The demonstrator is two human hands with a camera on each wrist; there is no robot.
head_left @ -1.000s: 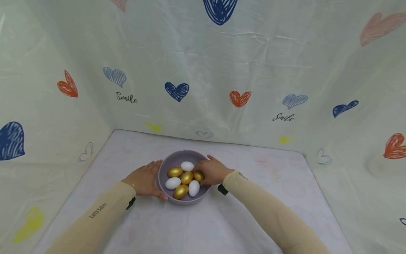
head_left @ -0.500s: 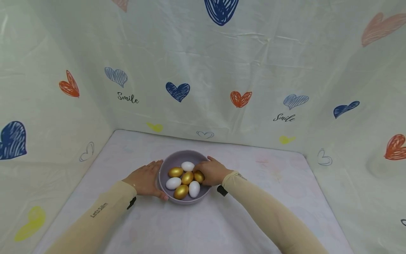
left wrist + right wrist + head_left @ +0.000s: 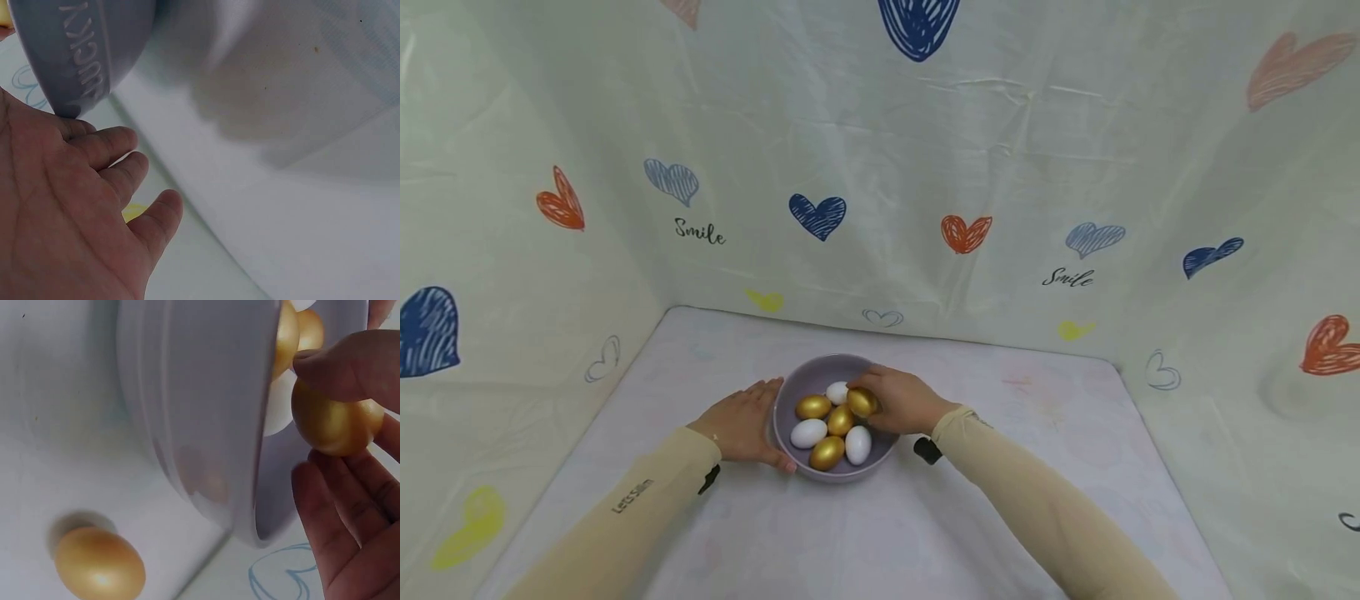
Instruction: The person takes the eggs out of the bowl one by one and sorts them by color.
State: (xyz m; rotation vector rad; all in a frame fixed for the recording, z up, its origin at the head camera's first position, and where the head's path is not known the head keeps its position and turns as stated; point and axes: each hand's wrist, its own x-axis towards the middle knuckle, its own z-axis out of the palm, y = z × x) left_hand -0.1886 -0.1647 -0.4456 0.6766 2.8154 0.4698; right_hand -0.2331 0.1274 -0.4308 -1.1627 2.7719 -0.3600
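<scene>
The right hand (image 3: 910,402) is pinching a golden egg (image 3: 862,402) between its thumb and fingertips, the grip closing only as far as the egg's sides are allowing, and it is holding the egg over the right part of a purple-grey bowl (image 3: 838,478). The left hand (image 3: 741,422) is resting against the bowl's left side with its fingers extended and its thumb lying near the close edge; that grip is staying loose, with nothing between thumb and fingers. The bowl is standing upright on the white tabletop (image 3: 775,542) and holding three more golden eggs (image 3: 827,453) and three white eggs (image 3: 808,433), which are lying close together. The held egg is partly covering the rearmost white one in the head view. On the bowl's outer wall, raised lettering is showing in the left wrist view. In the right wrist view, a separate golden egg (image 3: 100,565) is lying outside the bowl, on the tabletop. Beige sleeves (image 3: 1022,492) are covering both forearms, and a pale cloth (image 3: 887,125) printed with hearts and the word "Smile" is hanging behind the tabletop.
</scene>
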